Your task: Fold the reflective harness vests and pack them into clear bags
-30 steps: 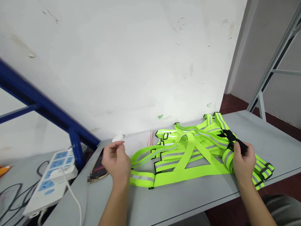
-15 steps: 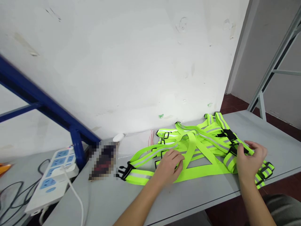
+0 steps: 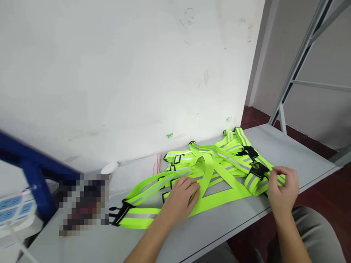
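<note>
At the far left a white power strip sits beside a blue frame post, clear of the work. The black buckle on the strap end lies loose on the grey bench and could snag if the webbing gets tugged. The left hand presses flat, fingers spread, on the tangled neon reflective straps. The right hand pinches a strap end near another buckle, seemingly lightly; crossed loops could knot tighter or slide toward the bench edge.
</note>
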Available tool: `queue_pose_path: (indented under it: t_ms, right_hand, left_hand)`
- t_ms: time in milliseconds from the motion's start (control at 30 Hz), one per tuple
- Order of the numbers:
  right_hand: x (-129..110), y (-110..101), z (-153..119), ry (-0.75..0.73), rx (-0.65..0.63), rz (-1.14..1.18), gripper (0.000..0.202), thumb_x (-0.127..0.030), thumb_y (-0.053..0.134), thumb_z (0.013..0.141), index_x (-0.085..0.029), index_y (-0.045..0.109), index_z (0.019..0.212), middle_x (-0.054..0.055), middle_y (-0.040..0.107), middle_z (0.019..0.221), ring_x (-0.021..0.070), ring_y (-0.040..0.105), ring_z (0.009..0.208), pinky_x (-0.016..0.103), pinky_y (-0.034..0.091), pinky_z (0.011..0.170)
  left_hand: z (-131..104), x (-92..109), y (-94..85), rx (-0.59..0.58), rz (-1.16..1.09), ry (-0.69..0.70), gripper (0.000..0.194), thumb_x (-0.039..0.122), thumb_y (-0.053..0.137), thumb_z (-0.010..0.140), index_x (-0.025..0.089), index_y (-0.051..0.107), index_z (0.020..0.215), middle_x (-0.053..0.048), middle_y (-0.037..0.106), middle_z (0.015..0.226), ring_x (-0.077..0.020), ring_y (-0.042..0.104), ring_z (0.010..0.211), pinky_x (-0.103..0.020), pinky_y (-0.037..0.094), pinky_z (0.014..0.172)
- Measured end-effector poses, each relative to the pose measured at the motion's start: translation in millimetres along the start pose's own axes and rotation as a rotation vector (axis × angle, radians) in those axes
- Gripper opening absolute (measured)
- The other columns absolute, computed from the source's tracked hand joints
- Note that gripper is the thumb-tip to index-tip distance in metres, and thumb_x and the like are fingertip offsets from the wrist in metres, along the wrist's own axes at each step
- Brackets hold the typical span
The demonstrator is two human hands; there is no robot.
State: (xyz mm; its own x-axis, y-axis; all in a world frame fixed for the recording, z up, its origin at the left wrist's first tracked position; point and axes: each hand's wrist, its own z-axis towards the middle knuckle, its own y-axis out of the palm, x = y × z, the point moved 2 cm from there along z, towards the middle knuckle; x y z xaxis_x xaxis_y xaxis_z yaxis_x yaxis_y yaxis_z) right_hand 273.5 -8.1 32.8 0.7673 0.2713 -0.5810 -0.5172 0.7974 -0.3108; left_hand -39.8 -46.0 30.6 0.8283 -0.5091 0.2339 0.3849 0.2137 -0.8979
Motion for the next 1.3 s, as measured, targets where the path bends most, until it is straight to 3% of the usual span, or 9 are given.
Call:
queue_pose_path:
  t_ms: [167,400,533,667,800,933,1033,1133,1300]
  right_hand:
    - [29.4,8.2,-3.4,0.135,-0.482,-0.259,0.026,-0.038,0.045,0.087,-0.02,0.061,0.096,0.008,0.065,0.098,0.0254,0.057,0.093,0.045,0.031,0.09]
    - [30.1,10.6,-7.9,0.11,-0.743,-0.284,0.029,-0.036,0.038,0.094,-0.022,0.063,0.087,0.006,0.064,0.096,0.0248,0.057,0.096,0.04,0.032,0.082]
    - [27.8,13.7,21.0,0.145,-0.727,-0.283,0.03,-0.039,0.039,0.094,-0.021,0.063,0.088,0.006,0.064,0.096,0.0241,0.058,0.094,0.039,0.033,0.081]
    - [21.5,46.5,61.0,0.17,-0.743,-0.381,0.036,-0.044,0.039,0.093,-0.018,0.061,0.106,0.012,0.063,0.11,0.0267,0.055,0.104,0.04,0.033,0.086]
    - [20.2,90.7,77.0,0.209,-0.875,-0.459,0.041,-0.05,0.051,0.086,-0.012,0.062,0.098,0.018,0.062,0.108,0.0307,0.056,0.1,0.043,0.034,0.085]
    - [24.3,107.7,74.7,0.217,-0.888,-0.466,0.035,-0.044,0.052,0.085,-0.012,0.062,0.096,0.018,0.063,0.104,0.0297,0.058,0.096,0.043,0.034,0.083]
    - [26.3,107.8,70.5,0.205,-0.903,-0.46,0.031,-0.039,0.054,0.084,-0.012,0.062,0.098,0.016,0.063,0.101,0.0295,0.058,0.095,0.042,0.034,0.083]
    - [26.9,108.8,67.7,0.223,-0.907,-0.459,0.031,-0.035,0.056,0.082,-0.01,0.063,0.099,0.017,0.062,0.098,0.0301,0.059,0.093,0.04,0.035,0.081]
    - [25.8,113.8,67.7,0.221,-0.905,-0.426,0.025,-0.025,0.06,0.076,-0.01,0.066,0.096,0.014,0.061,0.094,0.0276,0.059,0.089,0.035,0.036,0.076]
  left_hand:
    - [3.9,0.9,3.6,0.017,0.046,0.052,0.017,0.02,0.045,0.091,0.022,0.062,0.092,-0.005,0.065,0.096,-0.0221,0.058,0.093,-0.038,0.046,0.082]
    - [10.3,20.9,12.9,0.058,0.064,0.15,0.016,0.015,0.047,0.089,0.023,0.061,0.091,-0.006,0.065,0.101,-0.0236,0.057,0.094,-0.039,0.046,0.08]
    - [37.9,51.5,16.3,0.05,-0.04,0.173,0.018,0.015,0.045,0.09,0.023,0.06,0.093,-0.007,0.062,0.106,-0.0234,0.056,0.098,-0.04,0.046,0.083]
    - [108.3,73.6,25.8,0.046,-0.148,0.135,0.02,0.021,0.043,0.091,0.022,0.059,0.104,-0.007,0.06,0.113,-0.0245,0.052,0.107,-0.042,0.045,0.091]
    - [194.4,67.3,50.4,-0.064,-0.149,0.059,0.036,0.014,0.04,0.088,0.018,0.051,0.122,-0.009,0.055,0.125,-0.0265,0.046,0.118,-0.044,0.044,0.096]
    - [252.3,46.8,78.0,-0.339,-0.066,0.149,0.054,0.004,0.043,0.077,0.018,0.049,0.129,-0.01,0.049,0.136,-0.0303,0.041,0.125,-0.048,0.039,0.101]
    - [271.1,36.4,88.6,-0.47,-0.066,0.237,0.055,0.01,0.054,0.071,0.023,0.055,0.125,-0.008,0.051,0.136,-0.033,0.043,0.124,-0.048,0.041,0.099]
    - [274.0,34.6,92.8,-0.58,-0.058,0.313,0.056,0.017,0.057,0.07,0.029,0.055,0.126,-0.008,0.048,0.139,-0.0356,0.04,0.127,-0.052,0.04,0.098]
    - [268.6,35.5,93.7,-0.611,-0.072,0.37,0.056,0.02,0.053,0.076,0.029,0.047,0.131,-0.01,0.046,0.14,-0.0355,0.04,0.127,-0.055,0.038,0.098]
